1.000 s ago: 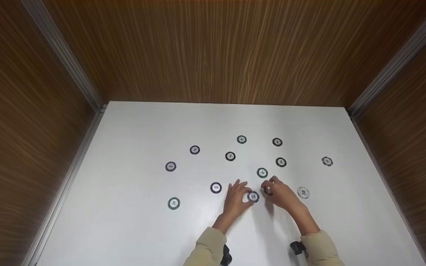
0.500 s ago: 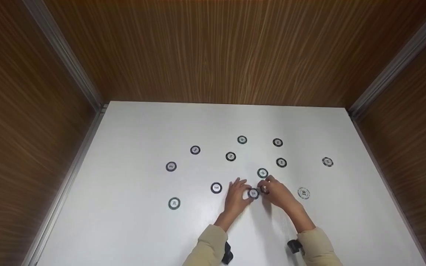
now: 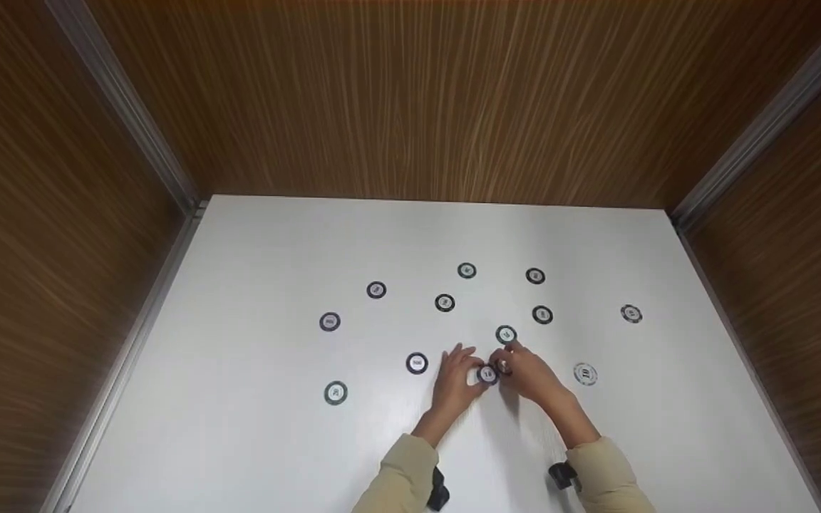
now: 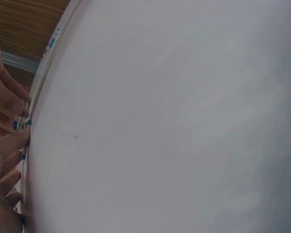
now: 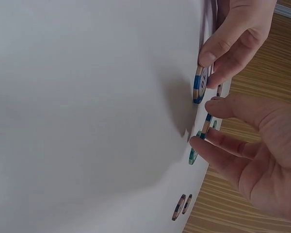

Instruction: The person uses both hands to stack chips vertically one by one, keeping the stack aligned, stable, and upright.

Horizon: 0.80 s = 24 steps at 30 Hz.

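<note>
In the head view my left hand pinches a dark-rimmed poker chip marked 10 between thumb and index finger, its other fingers spread on the white table. Close beside it, my right hand pinches a second poker chip, partly hidden by the fingers. The right wrist view shows the left hand's chip on the table with a blue and tan edge. There the right hand's chip is tilted between thumb and fingers. A green-rimmed chip lies just beyond the right fingertips.
Several more chips lie scattered flat, among them a green one at left, a dark one beside the left hand and a pale one at right. Wood-grain panels enclose the white table at the back and sides.
The right hand has moved left with its chip, closing the gap to the left hand's chip. The left hand's chip has shifted slightly away from me; the other chips have stayed put.
</note>
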Tool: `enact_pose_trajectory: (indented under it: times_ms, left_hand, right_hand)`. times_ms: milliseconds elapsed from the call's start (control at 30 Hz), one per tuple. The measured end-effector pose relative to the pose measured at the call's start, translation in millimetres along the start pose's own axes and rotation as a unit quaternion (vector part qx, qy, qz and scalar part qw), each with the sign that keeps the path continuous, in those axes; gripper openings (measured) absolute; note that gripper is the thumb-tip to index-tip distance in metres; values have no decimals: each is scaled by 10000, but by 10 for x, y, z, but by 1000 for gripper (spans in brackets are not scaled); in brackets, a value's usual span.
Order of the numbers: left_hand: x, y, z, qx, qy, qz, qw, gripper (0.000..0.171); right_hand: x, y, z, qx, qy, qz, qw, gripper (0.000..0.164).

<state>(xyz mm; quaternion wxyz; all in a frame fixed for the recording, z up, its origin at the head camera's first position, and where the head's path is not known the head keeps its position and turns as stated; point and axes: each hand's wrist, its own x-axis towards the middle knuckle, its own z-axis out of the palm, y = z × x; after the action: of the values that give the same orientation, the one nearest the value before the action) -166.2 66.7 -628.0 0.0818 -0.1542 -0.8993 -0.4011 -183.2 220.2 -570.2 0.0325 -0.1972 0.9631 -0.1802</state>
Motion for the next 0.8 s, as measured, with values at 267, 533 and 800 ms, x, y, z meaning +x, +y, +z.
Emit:
enact_pose_trajectory:
  times_ms: [267, 533, 800]
  left_hand:
    - [-7, -4, 27, 70, 176, 194, 9996, 30]
    - [-4, -19, 12, 69, 253, 376, 9989, 32]
    - [-1, -18, 14, 73, 100, 133, 9998, 34]
  right_hand:
    - [-19, 2, 36, -32, 16, -119, 9999, 28]
    - [-7, -12, 49, -17, 171, -266, 9995, 31]
    - [12, -23, 77, 125, 223, -401, 9989, 30]
